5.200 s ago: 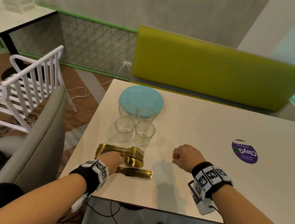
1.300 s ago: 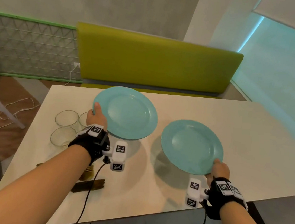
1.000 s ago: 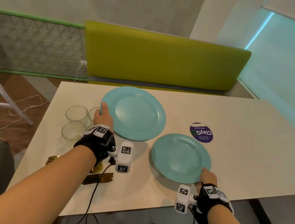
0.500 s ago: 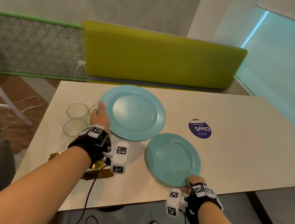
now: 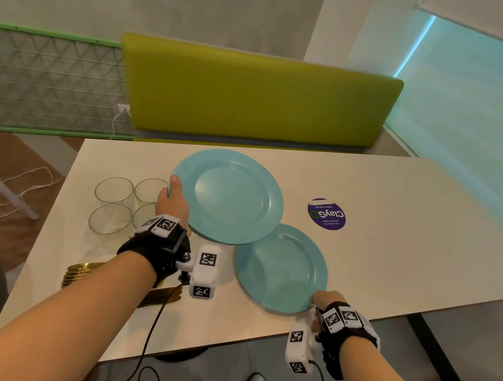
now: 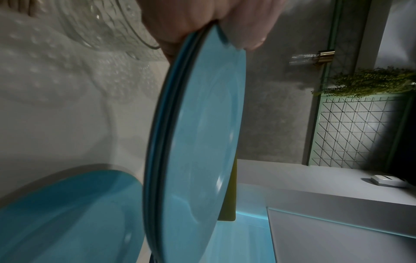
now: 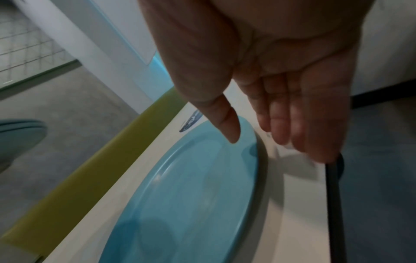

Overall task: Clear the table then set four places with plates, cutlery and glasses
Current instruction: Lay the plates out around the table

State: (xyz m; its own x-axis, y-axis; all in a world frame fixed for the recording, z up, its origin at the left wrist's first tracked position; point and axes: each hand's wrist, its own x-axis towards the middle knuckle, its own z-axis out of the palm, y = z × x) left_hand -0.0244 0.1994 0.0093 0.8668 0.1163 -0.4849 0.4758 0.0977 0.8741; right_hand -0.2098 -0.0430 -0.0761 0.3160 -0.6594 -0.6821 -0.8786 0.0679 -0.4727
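Note:
My left hand (image 5: 173, 203) grips the left rim of a stack of blue plates (image 5: 230, 197), thumb on top, and holds it just above the table. The left wrist view shows the stack (image 6: 198, 142) edge-on, with the rims pinched between thumb and fingers. A single blue plate (image 5: 280, 269) lies flat on the white table (image 5: 412, 224) near its front edge, partly under the stack. My right hand (image 5: 321, 297) is at that plate's near rim. In the right wrist view its fingers (image 7: 299, 124) are straight beside the plate (image 7: 191, 195) and the thumb hovers over the rim, not clamping.
Several clear glasses (image 5: 114, 190) stand at the table's left, close to my left hand. Gold cutlery (image 5: 78, 272) lies at the near left, partly hidden by my left forearm. A purple sticker (image 5: 326, 214) marks the table's middle. A green bench back (image 5: 254, 96) runs behind the table.
My right hand drew the single plate toward the table's near edge, set it flat and loosened its grip. My left hand kept hold of the stack, which now overlaps the laid plate.

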